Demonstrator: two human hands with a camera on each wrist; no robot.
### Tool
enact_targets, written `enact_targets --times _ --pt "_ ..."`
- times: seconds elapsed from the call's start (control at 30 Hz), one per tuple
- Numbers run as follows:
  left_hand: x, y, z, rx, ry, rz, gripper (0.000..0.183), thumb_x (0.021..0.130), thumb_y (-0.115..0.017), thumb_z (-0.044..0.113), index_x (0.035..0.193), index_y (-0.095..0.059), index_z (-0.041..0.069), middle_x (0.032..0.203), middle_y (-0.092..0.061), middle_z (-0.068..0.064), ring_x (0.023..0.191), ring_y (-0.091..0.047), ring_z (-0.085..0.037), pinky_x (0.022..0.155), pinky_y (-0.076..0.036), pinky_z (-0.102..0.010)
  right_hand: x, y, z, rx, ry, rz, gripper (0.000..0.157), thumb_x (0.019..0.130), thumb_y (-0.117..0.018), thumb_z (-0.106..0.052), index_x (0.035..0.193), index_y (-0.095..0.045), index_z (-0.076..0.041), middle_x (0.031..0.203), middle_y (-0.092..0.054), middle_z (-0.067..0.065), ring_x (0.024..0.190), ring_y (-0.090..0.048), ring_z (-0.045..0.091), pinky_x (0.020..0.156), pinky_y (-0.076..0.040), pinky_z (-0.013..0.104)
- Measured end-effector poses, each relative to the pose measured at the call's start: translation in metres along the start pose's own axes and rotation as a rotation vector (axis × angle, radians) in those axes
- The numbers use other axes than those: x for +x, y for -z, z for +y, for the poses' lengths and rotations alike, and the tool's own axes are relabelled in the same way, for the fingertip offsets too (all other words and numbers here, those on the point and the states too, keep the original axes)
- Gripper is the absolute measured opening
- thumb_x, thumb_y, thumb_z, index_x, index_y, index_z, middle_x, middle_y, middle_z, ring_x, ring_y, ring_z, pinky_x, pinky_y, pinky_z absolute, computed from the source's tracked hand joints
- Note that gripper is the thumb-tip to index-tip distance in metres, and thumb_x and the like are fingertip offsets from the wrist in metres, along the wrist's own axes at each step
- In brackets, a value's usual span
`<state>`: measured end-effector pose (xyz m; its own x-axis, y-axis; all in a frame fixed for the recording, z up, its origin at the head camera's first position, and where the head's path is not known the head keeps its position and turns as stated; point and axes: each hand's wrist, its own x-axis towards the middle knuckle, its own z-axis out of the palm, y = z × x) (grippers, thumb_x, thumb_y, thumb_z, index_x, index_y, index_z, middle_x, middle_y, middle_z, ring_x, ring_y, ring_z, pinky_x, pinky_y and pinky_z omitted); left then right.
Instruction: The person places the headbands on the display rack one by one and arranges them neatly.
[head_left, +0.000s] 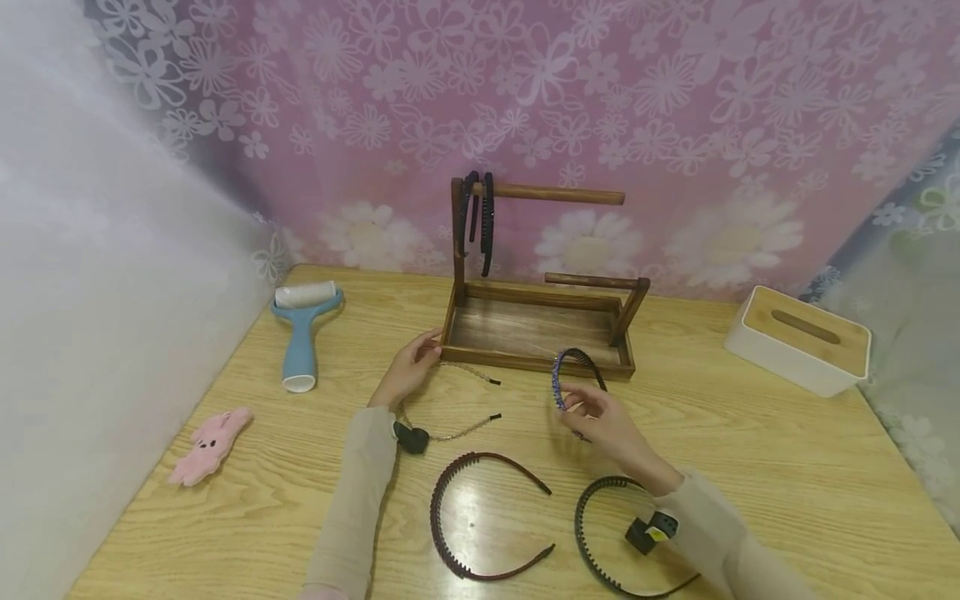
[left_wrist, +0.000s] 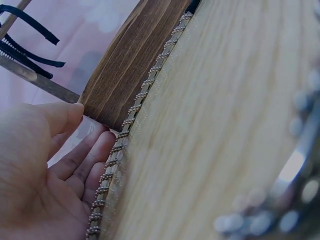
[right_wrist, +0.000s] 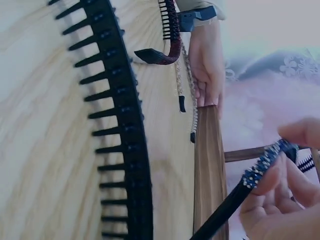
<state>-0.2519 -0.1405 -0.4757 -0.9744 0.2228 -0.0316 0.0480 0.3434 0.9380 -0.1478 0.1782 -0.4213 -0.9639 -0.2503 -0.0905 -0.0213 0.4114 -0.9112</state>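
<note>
My right hand (head_left: 606, 421) pinches a headband (head_left: 557, 379) with blue jewelled trim between thumb and fingers, in front of the wooden stand (head_left: 525, 360). Close up in the right wrist view, the blue stones of this headband (right_wrist: 260, 167) sit under the fingertips. The left hand (head_left: 408, 367) grips the stand's front left corner, thumb on one side and fingers on the other, as the left wrist view shows. A thin beaded headband (head_left: 459, 435) lies on the table beside that hand. Black headbands (head_left: 487, 225) hang from the stand's upper bar (head_left: 558, 195).
Nearer me lie a dark red toothed headband (head_left: 438, 517) and a black toothed headband (head_left: 583, 533), the latter partly under my right forearm. At left are a blue lint roller (head_left: 300, 342) and a pink plush toy (head_left: 210, 446). A white tissue box (head_left: 787, 354) stands at right.
</note>
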Motion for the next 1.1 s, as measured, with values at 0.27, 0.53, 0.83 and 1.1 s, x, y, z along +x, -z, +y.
enact_targets --times 0.27,0.53,0.83,1.1 --pt "0.005 0.0 -0.014 0.006 -0.007 0.01 0.045 0.105 -0.046 0.023 0.149 -0.04 0.014 0.139 -0.05 -0.019 0.129 -0.049 -0.034 0.109 -0.039 -0.05 -0.011 0.022 -0.001 0.093 -0.011 0.231 0.049 0.098 -0.06 -0.019 0.141 -0.045 0.0 0.098 -0.055 -0.016 0.078 -0.052 -0.002 0.067 -0.048 0.018" --pt "0.006 0.0 -0.014 0.006 -0.017 0.008 0.045 0.105 -0.046 0.02 0.149 -0.04 0.012 0.139 -0.05 -0.02 0.127 -0.049 -0.035 0.108 -0.04 -0.05 -0.014 0.044 0.003 0.091 -0.025 0.331 0.055 0.099 -0.058 -0.024 0.145 -0.04 -0.001 0.095 -0.055 -0.023 0.077 -0.052 -0.005 0.068 -0.049 0.017" --pt "0.006 -0.001 -0.01 0.014 -0.002 0.015 0.044 0.105 -0.046 0.02 0.148 -0.042 0.015 0.137 -0.051 -0.019 0.125 -0.051 -0.034 0.105 -0.041 -0.049 -0.008 0.072 0.004 0.055 0.048 0.437 0.053 0.1 -0.057 -0.02 0.144 -0.041 0.004 0.09 -0.057 -0.029 0.075 -0.055 -0.006 0.064 -0.048 0.014" --pt "0.006 -0.001 -0.011 0.02 -0.005 0.017 0.044 0.105 -0.047 0.021 0.148 -0.042 0.016 0.137 -0.051 -0.018 0.124 -0.052 -0.032 0.105 -0.042 -0.048 0.007 0.096 0.004 -0.038 0.108 0.425 0.059 0.101 -0.055 -0.026 0.149 -0.034 0.001 0.095 -0.054 -0.03 0.08 -0.055 -0.009 0.067 -0.048 0.011"
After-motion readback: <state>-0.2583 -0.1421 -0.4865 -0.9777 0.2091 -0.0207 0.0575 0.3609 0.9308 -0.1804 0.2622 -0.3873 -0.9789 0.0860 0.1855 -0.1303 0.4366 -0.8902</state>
